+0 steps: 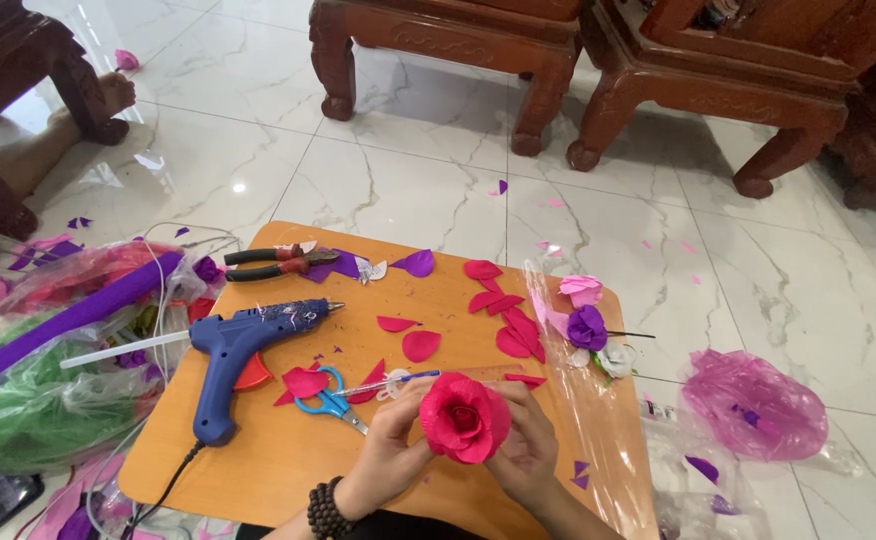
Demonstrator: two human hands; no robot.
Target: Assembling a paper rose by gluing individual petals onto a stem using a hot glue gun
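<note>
Red paper rose (464, 417) sits upright between both hands at the near edge of the wooden board (258, 450), bloom facing up, left hand (390, 440) and right hand (528, 440) fingers curled around it equally close.

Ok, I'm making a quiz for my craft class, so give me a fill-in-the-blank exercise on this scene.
1. Both hands, left and right, hold a pink paper ____.
2. The blue glue gun lies on the wooden ____.
3. The scissors beside the left hand have ____ handles.
4. Near the board's far edge lie pliers with red and ____ handles.

Missing words: rose; board; blue; black
</note>
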